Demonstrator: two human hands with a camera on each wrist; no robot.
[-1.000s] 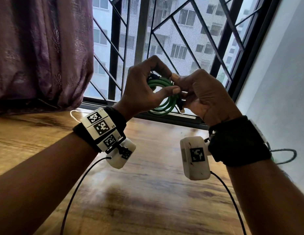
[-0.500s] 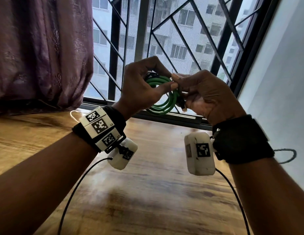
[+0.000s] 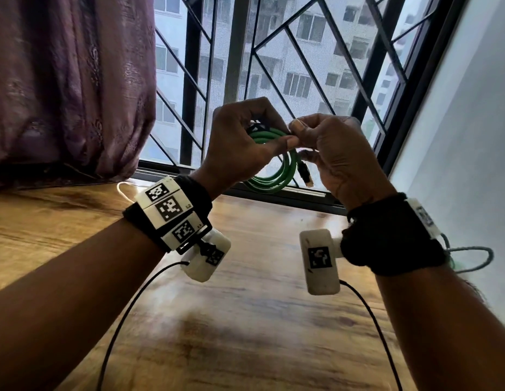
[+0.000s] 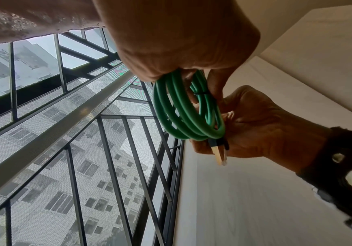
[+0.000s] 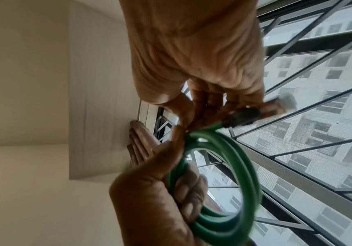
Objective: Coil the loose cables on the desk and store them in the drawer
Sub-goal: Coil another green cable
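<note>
A green cable point(image 3: 276, 182) wound into a coil of several loops hangs in the air in front of the window, above the wooden desk point(image 3: 245, 320). My left hand point(image 3: 240, 148) grips the coil point(image 4: 179, 119) at its top, thumb pressed to the fingers. My right hand point(image 3: 330, 153) pinches the cable beside it at the top right of the coil point(image 5: 219, 183). A black plug with a clear tip point(image 3: 305, 173) dangles below the right fingers point(image 4: 219, 149) point(image 5: 253, 114). A thin black tie point(image 4: 200, 93) circles part of the coil.
A white cable point(image 3: 124, 190) lies at the desk's back edge by the purple curtain point(image 3: 70, 86). The barred window point(image 3: 274, 66) stands behind the hands and a white wall point(image 3: 457, 136) on the right. Black camera leads point(image 3: 127, 320) hang from both wrists.
Both hands have stayed together on the coil. The right hand's fingers have shifted up to the top of the coil and the plug now hangs lower and in plain sight.
</note>
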